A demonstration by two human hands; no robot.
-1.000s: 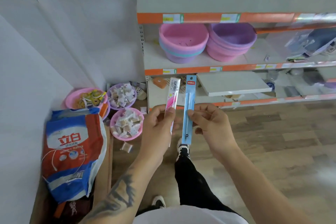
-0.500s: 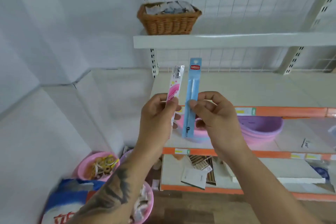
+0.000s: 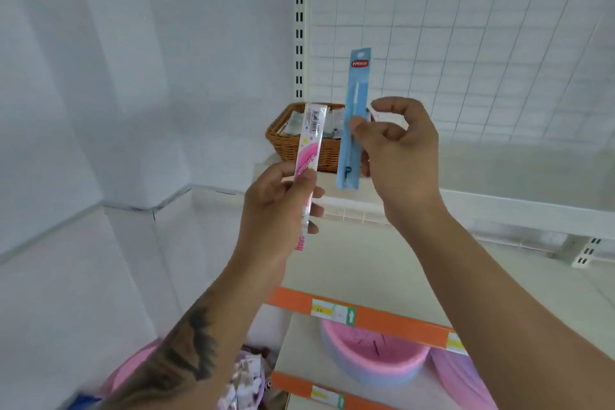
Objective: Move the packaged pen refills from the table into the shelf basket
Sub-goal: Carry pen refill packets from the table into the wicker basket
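The wicker basket (image 3: pixel 293 146) is partly covered by the pink refill packet (image 3: pixel 309 140) and the blue refill packet (image 3: pixel 353 116); the packets lying inside it are too blurred to read. Below the basket, the pink basins (image 3: pixel 372 363) are cut off by an orange shelf edge (image 3: pixel 382 319) and the picture's bottom edge.

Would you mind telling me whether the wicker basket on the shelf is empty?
Not empty: the wicker basket already holds several small packets, visible above its rim.

You hold a pink refill pack (image 3: pixel 308 150) and a blue refill pack (image 3: pixel 353 116) upright, side by side, before the wicker basket (image 3: pixel 286 146) of packets.
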